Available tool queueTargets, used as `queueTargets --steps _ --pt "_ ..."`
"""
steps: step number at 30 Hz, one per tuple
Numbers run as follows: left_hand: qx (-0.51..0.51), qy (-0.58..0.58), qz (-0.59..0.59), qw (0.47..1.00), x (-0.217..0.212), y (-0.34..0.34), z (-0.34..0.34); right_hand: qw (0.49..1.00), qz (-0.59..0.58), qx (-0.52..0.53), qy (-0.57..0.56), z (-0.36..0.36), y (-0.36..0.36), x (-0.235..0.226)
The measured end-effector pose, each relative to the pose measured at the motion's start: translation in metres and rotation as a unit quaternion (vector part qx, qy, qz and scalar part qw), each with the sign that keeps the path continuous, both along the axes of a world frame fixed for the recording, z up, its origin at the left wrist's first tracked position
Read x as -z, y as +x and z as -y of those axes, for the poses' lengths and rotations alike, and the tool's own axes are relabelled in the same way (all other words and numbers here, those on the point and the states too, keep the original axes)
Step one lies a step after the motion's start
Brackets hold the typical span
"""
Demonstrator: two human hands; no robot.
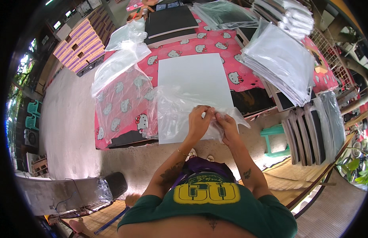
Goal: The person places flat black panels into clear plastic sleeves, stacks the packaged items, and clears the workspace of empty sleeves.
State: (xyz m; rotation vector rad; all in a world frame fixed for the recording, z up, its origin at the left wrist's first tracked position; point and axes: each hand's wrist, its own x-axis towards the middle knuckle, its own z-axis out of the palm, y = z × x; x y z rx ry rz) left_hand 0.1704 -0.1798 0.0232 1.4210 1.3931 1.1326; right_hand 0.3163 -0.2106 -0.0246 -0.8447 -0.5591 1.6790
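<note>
At the table's near edge, my left hand (199, 122) and my right hand (228, 129) work close together. Both have fingers pinched on the gathered edge of a thin clear plastic bag (174, 99). Beneath the bag lies a large white sheet (194, 71), flat on the pink cartoon-cat table cover (236, 77). The bag's crumpled film spreads left over the sheet's lower part, and a loose corner sticks out past my right hand. More clear plastic bags (122, 65) lie loosely piled left of the sheet.
Black boards (172, 20) are stacked at the table's far side. A pile of plastic-wrapped sheets (279, 55) sits at the right. Wrapped black boards (311, 135) stand beside a green stool (273, 139). Purple-and-tan stacked cartons (86, 39) rise at the far left.
</note>
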Motion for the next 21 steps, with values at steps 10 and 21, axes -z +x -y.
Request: queueTargets --steps 10,21 --pt "0.021 0.149 -0.288 0.946 0.034 -0.089 0.042 0.931 -0.342 -0.115 0.048 0.006 0.082 0.022" --pt "0.203 0.086 -0.556 0.801 -0.034 -0.069 -0.023 0.414 0.872 -0.175 0.195 -0.017 0.089 -0.138"
